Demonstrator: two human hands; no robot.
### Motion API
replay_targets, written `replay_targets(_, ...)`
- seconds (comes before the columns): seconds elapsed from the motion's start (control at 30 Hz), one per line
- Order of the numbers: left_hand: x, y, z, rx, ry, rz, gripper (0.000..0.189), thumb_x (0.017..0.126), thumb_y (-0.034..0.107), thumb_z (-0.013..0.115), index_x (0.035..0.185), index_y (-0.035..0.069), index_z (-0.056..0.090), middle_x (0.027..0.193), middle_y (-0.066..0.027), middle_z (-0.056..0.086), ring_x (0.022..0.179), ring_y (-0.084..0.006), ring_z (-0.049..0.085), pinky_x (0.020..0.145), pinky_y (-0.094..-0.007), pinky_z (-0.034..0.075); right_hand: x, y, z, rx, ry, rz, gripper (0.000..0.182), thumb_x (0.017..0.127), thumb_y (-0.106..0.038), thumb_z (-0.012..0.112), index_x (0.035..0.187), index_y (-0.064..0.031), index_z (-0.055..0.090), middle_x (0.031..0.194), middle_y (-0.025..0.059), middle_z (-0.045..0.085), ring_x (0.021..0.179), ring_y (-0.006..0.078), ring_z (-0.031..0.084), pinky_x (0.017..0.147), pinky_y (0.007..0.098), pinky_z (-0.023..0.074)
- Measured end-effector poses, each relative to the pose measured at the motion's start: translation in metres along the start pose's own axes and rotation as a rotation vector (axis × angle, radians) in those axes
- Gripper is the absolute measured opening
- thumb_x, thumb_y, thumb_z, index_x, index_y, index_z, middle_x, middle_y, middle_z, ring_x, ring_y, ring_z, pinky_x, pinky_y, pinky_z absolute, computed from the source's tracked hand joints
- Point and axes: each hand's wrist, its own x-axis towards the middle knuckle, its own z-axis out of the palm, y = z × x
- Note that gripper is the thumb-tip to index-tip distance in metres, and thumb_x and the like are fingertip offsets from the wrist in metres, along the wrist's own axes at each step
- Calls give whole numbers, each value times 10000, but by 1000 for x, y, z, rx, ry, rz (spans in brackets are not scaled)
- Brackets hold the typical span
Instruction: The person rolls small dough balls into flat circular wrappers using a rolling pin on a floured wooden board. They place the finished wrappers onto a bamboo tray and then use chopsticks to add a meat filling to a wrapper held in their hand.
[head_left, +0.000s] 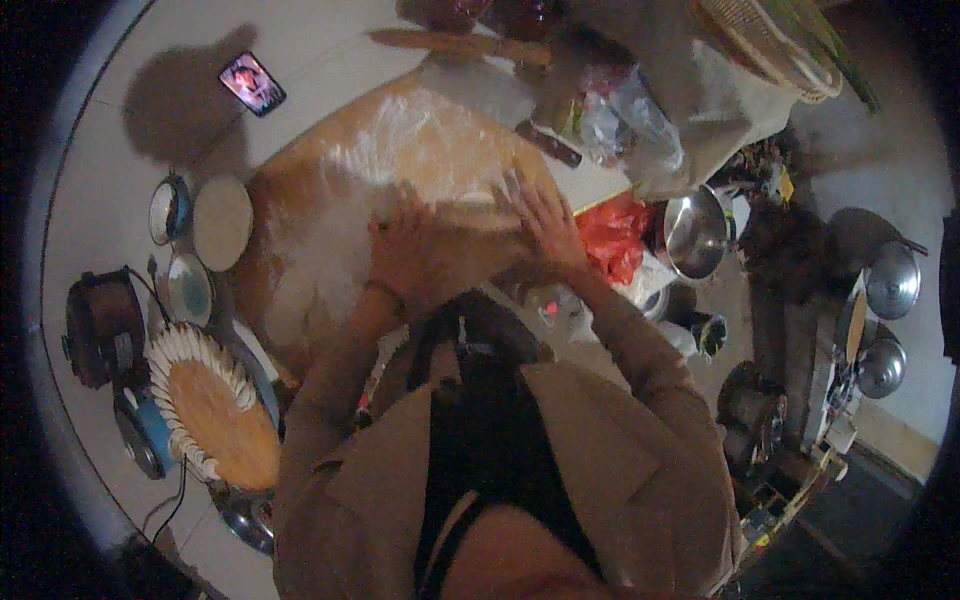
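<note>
Before me lies a large wooden board (427, 124) dusted with flour. A pale roll, apparently dough (478, 215), lies across it between my hands. My left hand (403, 236) is palm down at the roll's left end, fingers stretched forward and somewhat blurred. At the opposite end, my right hand (541, 221) rests flat with its fingers spread. Both hands seem to touch the roll, but neither is closed around it; its ends are hidden beneath them. A paler, floury patch (300, 289), perhaps dough, is on the board's near left.
Dumplings (196, 349) line the rim of a round wooden tray (217, 420) at left. Bowls (190, 289) and a phone (253, 83) with a lit screen are beyond. A wooden rolling pin (461, 46), a cleaver handle (553, 144) and a red plastic bag (615, 236) surround the board.
</note>
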Motion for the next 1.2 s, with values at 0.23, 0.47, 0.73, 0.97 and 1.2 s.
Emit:
replay_targets(0.23, -3, 6, -15, 39, -167, 25, 853, 854, 598, 573, 1521, 139, 306, 1628, -91, 202, 1492, -282, 208, 1116, -636, 222, -7, 19, 17, 0, 41, -49, 821, 856, -569, 615, 1511, -147, 355, 1604, 96, 255, 1495, 322, 183, 1179, 573, 179)
replay_targets(0.47, 6, 6, -22, -92, 29, -54, 787, 874, 476, 593, 1518, 121, 314, 1605, -97, 255, 1491, -280, 211, 1092, -674, 231, 35, 11, -8, -21, -50, 11, 866, 837, -550, 640, 1534, -167, 297, 1617, 79, 232, 1499, 315, 176, 1189, 566, 172)
replay_targets(0.73, 22, 7, -14, -65, 98, -111, 692, 914, 434, 557, 1501, 130, 352, 1604, -101, 257, 1485, -273, 234, 1068, -681, 269, 44, 15, -4, -67, -25, -3, 898, 835, -541, 645, 1559, -190, 246, 1630, 66, 197, 1494, 324, 183, 1193, 556, 161)
replay_targets(0.97, 8, 11, 28, 117, -58, -77, 884, 862, 684, 477, 1542, 155, 280, 1631, -128, 178, 1509, -328, 127, 1061, -737, 175, 34, 15, 2, -103, 25, -36, 939, 806, -560, 662, 1560, -190, 243, 1628, 52, 209, 1496, 320, 185, 1179, 545, 207)
replay_targets(1.2, 9, 10, -12, 18, -45, -33, 905, 842, 685, 519, 1525, 126, 321, 1631, -101, 199, 1505, -299, 170, 1081, -634, 265, 15, 8, 1, -75, 10, 18, 858, 854, -600, 578, 1545, -181, 290, 1614, 113, 220, 1484, 346, 201, 1166, 568, 218)
